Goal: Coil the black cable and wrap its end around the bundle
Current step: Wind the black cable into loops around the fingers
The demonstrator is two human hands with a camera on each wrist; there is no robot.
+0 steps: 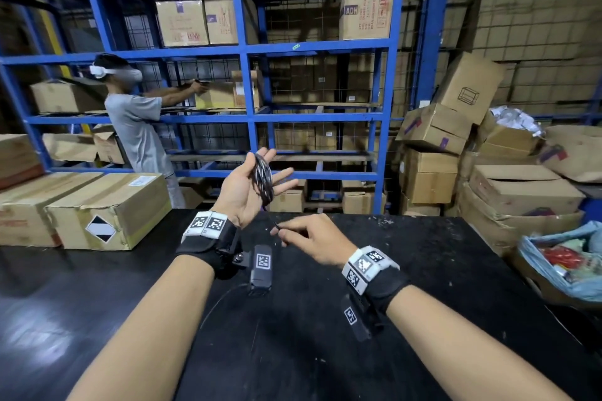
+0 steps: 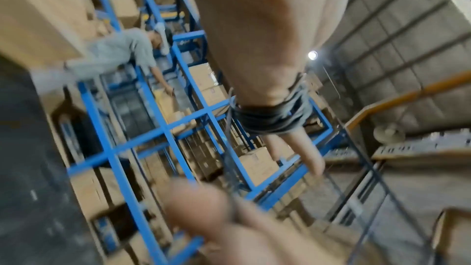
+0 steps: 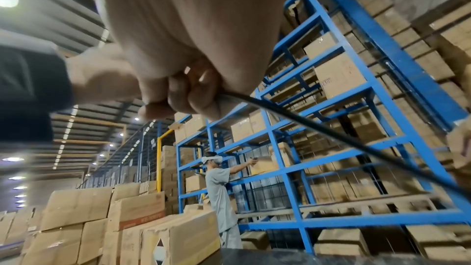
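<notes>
My left hand is raised above the black table, palm up with its fingers straight. The black cable is wound in several loops around those fingers; the left wrist view shows the coil sitting tight around them. A short free length hangs from the coil down to my right hand, just below and to the right. There the thumb and curled fingers pinch the cable's end. In the right wrist view the cable runs taut from the fingers toward the lower right.
Taped cardboard boxes sit by the table's left end. More boxes and a blue bag are on the right. A blue storage rack stands behind, where another person in a headset handles a box.
</notes>
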